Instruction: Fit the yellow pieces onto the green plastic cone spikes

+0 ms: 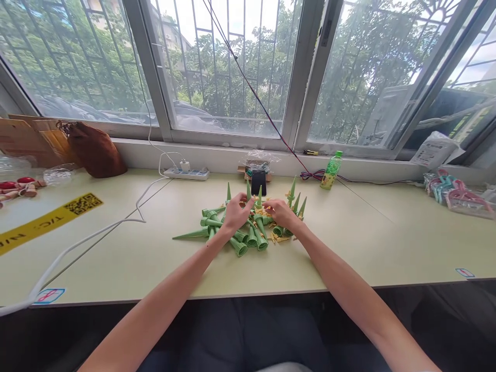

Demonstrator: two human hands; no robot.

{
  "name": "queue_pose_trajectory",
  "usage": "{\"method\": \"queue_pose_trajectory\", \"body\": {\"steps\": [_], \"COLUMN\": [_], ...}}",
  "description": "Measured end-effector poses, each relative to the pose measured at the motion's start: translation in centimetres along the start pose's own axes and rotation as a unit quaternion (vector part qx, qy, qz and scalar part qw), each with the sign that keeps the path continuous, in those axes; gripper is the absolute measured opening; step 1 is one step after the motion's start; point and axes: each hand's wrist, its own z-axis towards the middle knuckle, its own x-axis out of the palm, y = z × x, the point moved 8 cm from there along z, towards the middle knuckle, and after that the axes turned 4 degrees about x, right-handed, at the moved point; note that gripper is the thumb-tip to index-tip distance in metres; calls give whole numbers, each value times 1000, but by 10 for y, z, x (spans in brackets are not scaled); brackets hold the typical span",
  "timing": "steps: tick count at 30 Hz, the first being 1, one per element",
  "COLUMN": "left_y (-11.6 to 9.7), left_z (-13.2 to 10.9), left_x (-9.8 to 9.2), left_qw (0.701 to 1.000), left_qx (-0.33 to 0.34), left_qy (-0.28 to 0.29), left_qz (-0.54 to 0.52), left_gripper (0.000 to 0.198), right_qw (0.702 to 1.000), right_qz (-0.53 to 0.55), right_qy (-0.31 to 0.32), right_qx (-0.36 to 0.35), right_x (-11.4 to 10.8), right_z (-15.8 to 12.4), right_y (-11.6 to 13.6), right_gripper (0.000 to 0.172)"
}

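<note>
Light-green plastic spikes [252,237], cone-shaped with wide hollow ends, lie heaped mid-worktop [372,248] among small yellow pieces [282,239]. Several stand upright, tips up; the leftmost lies flat, its long axis running sideways, tip toward the worktop's left side; some in front turn open ends toward the front edge. The left hand [237,212] and right hand [281,212] are close above the heap, fingers bent; whether either grasps anything, I cannot tell. A strip of worktop separates heap and front edge.
</note>
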Motion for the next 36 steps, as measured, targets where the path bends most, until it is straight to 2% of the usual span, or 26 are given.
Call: {"method": "queue_pose_trajectory", "body": {"steps": [6,11,15,26,31,36], "left_y": [-15,-15,-9,-14,-15,-15], "left_z": [-2,-3,-2,-5,-7,-9], "left_x": [2,5,2,9,13,19], "left_qw": [994,987,987,974,967,958], "left_qx": [64,68,61,85,103,116], "left_qy": [10,32,14,53,58,77], "left_qz": [91,144,149,204,227,250], "left_gripper": [24,20,24,26,25,23], "right_qw": [1000,1000,999,998,999,1000], "right_qz": [-10,0,5,21,11,7], "right_qy": [16,26,34,52,42,8], "right_qx": [-9,-18,-7,-10,-21,0], "right_x": [8,14,18,20,19,12], "right_z": [4,7,9,10,8,7], "right_y": [2,0,-5,-2,-2,-5], "right_gripper": [15,15,4,7,11,14]}}
